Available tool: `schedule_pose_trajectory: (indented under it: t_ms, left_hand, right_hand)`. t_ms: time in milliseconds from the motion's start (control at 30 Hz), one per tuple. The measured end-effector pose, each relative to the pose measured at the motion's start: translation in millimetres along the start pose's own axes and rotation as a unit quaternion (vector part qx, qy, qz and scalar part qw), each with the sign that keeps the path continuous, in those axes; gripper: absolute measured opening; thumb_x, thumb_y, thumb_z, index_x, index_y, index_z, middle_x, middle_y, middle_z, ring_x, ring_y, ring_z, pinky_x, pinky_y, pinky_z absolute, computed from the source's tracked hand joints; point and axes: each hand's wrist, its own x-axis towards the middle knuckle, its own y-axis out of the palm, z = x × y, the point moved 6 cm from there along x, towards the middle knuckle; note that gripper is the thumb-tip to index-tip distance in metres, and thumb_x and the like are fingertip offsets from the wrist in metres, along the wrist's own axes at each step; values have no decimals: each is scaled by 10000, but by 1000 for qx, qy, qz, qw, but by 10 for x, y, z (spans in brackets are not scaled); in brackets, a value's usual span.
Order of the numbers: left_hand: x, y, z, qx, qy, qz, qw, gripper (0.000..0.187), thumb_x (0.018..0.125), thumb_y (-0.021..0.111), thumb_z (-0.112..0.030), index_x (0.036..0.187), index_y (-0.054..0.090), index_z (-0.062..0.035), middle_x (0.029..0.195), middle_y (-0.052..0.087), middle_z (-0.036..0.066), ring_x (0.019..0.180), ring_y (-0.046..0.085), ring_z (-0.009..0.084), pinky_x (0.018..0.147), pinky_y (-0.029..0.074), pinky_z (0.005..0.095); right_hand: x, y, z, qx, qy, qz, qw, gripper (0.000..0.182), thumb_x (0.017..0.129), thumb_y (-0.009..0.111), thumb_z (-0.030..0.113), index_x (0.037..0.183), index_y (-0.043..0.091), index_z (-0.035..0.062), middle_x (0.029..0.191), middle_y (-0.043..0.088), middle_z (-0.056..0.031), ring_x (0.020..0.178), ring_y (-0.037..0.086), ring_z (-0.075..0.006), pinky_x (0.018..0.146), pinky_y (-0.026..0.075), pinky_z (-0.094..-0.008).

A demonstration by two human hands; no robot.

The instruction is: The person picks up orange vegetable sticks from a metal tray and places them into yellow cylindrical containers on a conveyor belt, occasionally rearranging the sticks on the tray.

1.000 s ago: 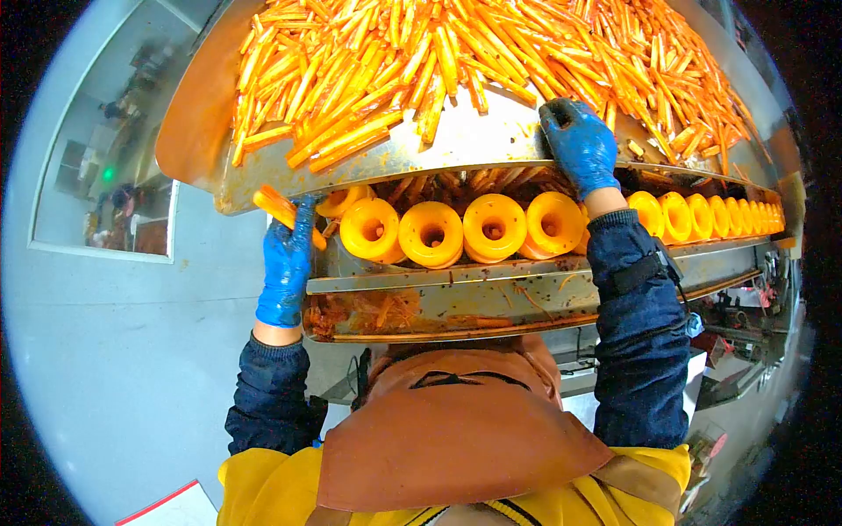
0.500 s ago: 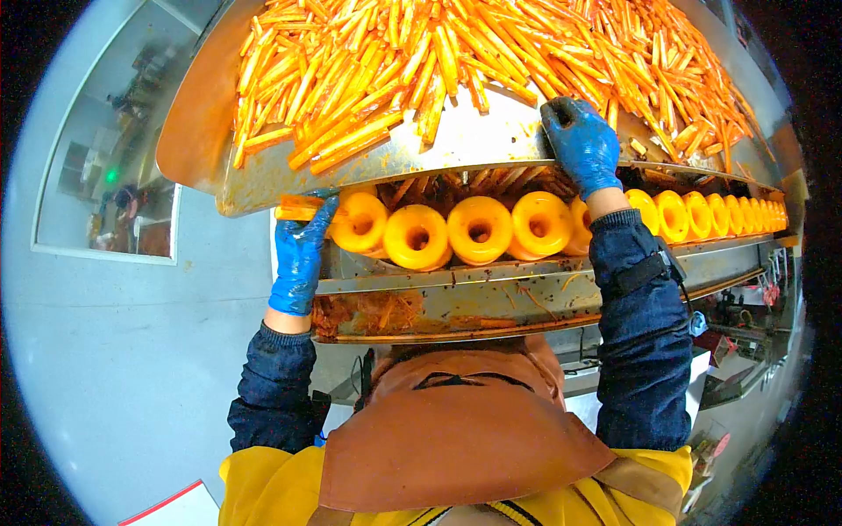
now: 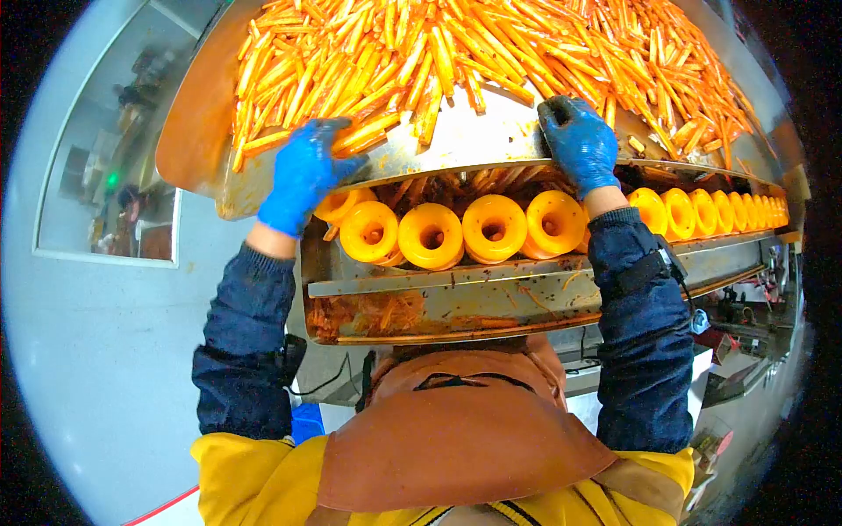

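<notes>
My left hand [image 3: 305, 171], in a blue glove, is at the left front of the metal tray [image 3: 478, 136]. Its thumb and fingers are apart, close to the end of an orange stick [image 3: 367, 133] in the pile. My right hand [image 3: 581, 147], also gloved in blue, rests on the tray's front edge with its fingers curled in; what they hold, if anything, is hidden. Between and below the hands runs a row of yellow-orange ring-shaped cups [image 3: 430, 237], each with a dark hole in the middle. My left forearm is just left of the first cups.
A large heap of orange sticks [image 3: 517, 48] covers the back of the tray. Below the cups lies a metal trough [image 3: 491, 307] with orange scraps [image 3: 368, 311] at its left. A pale wall with a window [image 3: 114, 175] stands on the left.
My left hand has let go of an orange stick by the leftmost cup and moved up to the pile. The cups have shifted right. My right hand has barely moved.
</notes>
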Motion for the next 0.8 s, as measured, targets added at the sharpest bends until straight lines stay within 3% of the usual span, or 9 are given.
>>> schedule_pose_trajectory:
  t_ms: [67, 233, 333, 400, 433, 500, 600, 700, 800]
  left_hand:
    - [159, 201, -91, 45, 8, 153, 987, 499, 738, 698, -290, 1167, 557, -78, 1071, 614, 167, 968, 598, 327, 830, 488, 417]
    - [352, 512, -36, 24, -7, 267, 963, 537, 730, 636, -196, 1232, 507, -53, 1122, 592, 202, 1032, 573, 351, 846, 480, 445]
    - [326, 472, 80, 26, 16, 195, 980, 557, 756, 653, -238, 1229, 497, 10, 1111, 593, 221, 1019, 590, 329, 847, 479, 424]
    - [245, 246, 377, -175, -191, 54, 964, 504, 827, 633, -259, 1212, 509, 42, 1077, 618, 174, 1008, 603, 262, 863, 472, 357]
    - [206, 144, 368, -176, -191, 57, 964, 504, 827, 633, -259, 1212, 509, 42, 1077, 618, 174, 1008, 603, 262, 863, 472, 357]
    - [57, -105, 460, -521, -277, -92, 802, 397, 890, 593, -248, 1195, 545, 2, 1060, 612, 95, 1006, 587, 195, 889, 449, 307]
    - [-267, -389, 314, -635, -231, -217, 705, 349, 906, 575, -199, 1214, 525, -41, 1157, 553, 63, 1074, 534, 163, 932, 420, 315]
    - [-670, -179, 168, -670, -266, -227, 655, 373, 907, 581, -198, 1239, 484, -58, 1132, 552, 64, 1061, 530, 162, 926, 424, 324]
    - [-1005, 201, -8, -679, -315, -146, 647, 298, 912, 572, -181, 1177, 496, -68, 1096, 556, 59, 1040, 543, 179, 912, 443, 350]
  right_hand:
    - [22, 24, -19, -4, -4, -7, 1000, 302, 834, 555, 399, 946, 676, 146, 970, 649, -124, 893, 627, -301, 791, 500, -400]
    - [15, 17, -14, 5, 1, 16, 1000, 307, 838, 547, 404, 944, 675, 146, 966, 647, -130, 899, 624, -306, 792, 498, -408]
    - [12, 3, -4, -5, -2, -3, 1000, 309, 839, 546, 406, 945, 675, 147, 961, 647, -133, 896, 623, -310, 789, 498, -412]
    - [12, -24, 10, -10, 2, -4, 1000, 309, 840, 545, 408, 939, 675, 146, 954, 648, -133, 890, 625, -312, 786, 499, -413]
    - [-2, -23, 14, -14, 3, -1, 1000, 309, 841, 545, 411, 934, 674, 145, 947, 649, -133, 884, 626, -314, 782, 500, -415]
    - [10, 15, -21, -13, 5, -2, 1000, 312, 842, 543, 415, 927, 675, 144, 942, 649, -134, 874, 628, -315, 779, 502, -414]
    - [17, 24, -10, -8, -5, 1, 1000, 302, 835, 555, 406, 939, 678, 150, 956, 647, -132, 873, 629, -310, 777, 504, -410]
    - [10, 9, -2, 3, 8, 6, 1000, 295, 833, 557, 399, 926, 678, 147, 957, 647, -129, 875, 629, -307, 777, 504, -409]
    - [13, -8, 7, -3, 13, -1, 1000, 296, 837, 546, 399, 907, 678, 143, 959, 646, -127, 884, 628, -306, 782, 501, -411]
